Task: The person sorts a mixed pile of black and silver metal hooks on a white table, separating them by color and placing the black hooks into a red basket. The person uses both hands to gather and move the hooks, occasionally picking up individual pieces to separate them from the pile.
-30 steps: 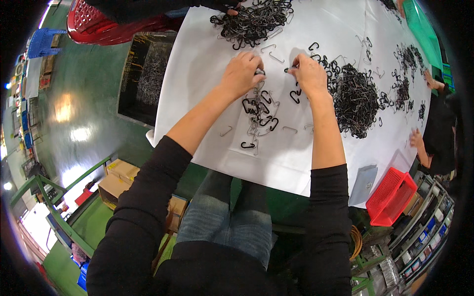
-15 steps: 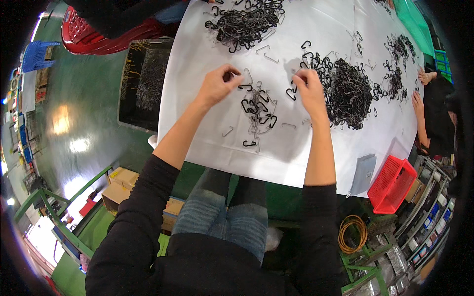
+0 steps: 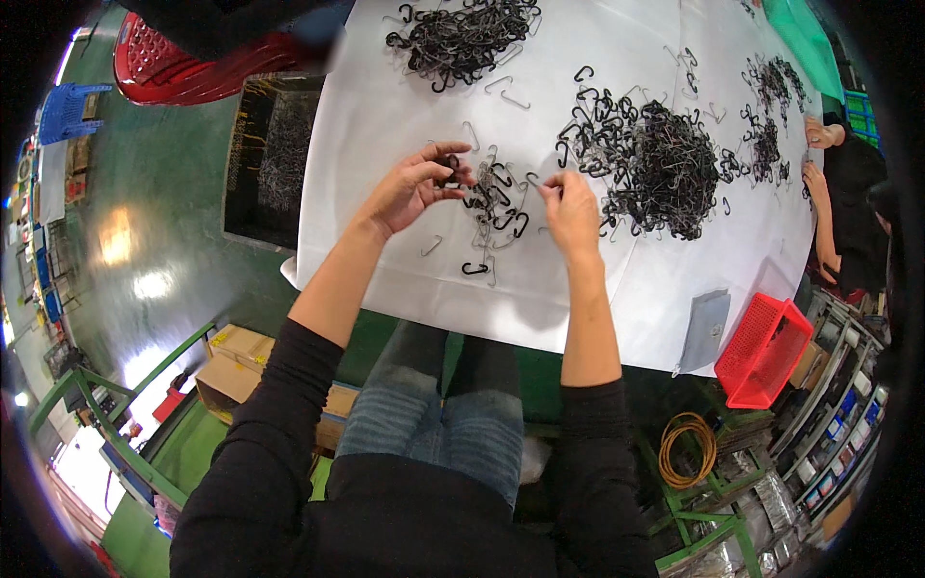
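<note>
A small pile of black hooks (image 3: 493, 207) lies on the white table (image 3: 617, 289), a little above the middle of the frame, between the two hands. The left hand (image 3: 416, 185) is just left of it, its grip pinched on one black hook (image 3: 449, 173). The right hand (image 3: 572, 207) is just right of it, its grip closed on something too small to tell. A bigger heap (image 3: 665, 164) lies further right, a red basket (image 3: 766, 349) at lower right.

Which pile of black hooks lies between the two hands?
The small loose pile of black hooks, between the left hand and right hand; the big heap lies past the right hand.
</note>
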Demonstrator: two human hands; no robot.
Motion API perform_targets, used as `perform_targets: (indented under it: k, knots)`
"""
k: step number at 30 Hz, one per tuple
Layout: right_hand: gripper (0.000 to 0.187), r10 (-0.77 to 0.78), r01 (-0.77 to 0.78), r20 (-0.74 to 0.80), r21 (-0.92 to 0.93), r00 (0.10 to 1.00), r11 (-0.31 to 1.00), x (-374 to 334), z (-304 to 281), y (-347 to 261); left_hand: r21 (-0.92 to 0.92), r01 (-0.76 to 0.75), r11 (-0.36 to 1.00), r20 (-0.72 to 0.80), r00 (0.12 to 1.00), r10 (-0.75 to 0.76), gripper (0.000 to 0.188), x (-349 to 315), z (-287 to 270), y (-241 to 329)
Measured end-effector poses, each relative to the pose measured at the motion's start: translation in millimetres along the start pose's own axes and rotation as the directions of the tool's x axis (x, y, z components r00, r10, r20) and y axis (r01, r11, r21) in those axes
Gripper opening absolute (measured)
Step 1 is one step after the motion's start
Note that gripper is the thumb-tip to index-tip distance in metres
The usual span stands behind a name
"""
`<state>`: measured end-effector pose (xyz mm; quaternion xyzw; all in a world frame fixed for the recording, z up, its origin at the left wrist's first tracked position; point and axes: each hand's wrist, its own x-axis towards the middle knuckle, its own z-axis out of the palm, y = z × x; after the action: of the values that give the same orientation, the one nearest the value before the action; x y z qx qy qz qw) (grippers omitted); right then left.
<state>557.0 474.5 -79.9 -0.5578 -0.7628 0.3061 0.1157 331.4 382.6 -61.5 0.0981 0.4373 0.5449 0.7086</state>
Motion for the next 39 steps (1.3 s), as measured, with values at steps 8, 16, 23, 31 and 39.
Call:
perform_targets:
  k: [8, 16, 23, 31, 39]
  knots:
    - [0.016, -0.109, 0.111, -0.025, 0.333, 0.994, 0.937, -9, -12, -72, -0.421, 0.097, 0.902, -0.136, 0.976, -0.169, 0.033, 10, 21, -45]
    - [0.024, 0.130, -0.125, 0.143, -0.046, 0.981, 0.991, 35, 5, -17, -0.439, 0.032, 0.898, -0.319, 0.929, -0.189, 0.028, -4, 18, -41]
    - [0.028, -0.288, 0.284, -0.014, -0.120, 0.958, 0.951, -12, 24, -60, -0.469, -0.100, 0.877, -0.417, 0.901, -0.120, 0.032, -11, 6, -42]
    - [0.025, 0.027, -0.185, 0.327, 0.465, 0.945, 0.866, 30, -7, -16, 0.198, -0.007, 0.980, -0.532, 0.839, 0.114, 0.030, -34, -10, -42]
    - [0.029, -0.112, 0.160, 0.141, -0.404, 0.984, 0.901, 19, -43, -10, 0.982, 0.025, 0.187, -0.150, 0.707, 0.691, 0.026, 21, 24, -47]
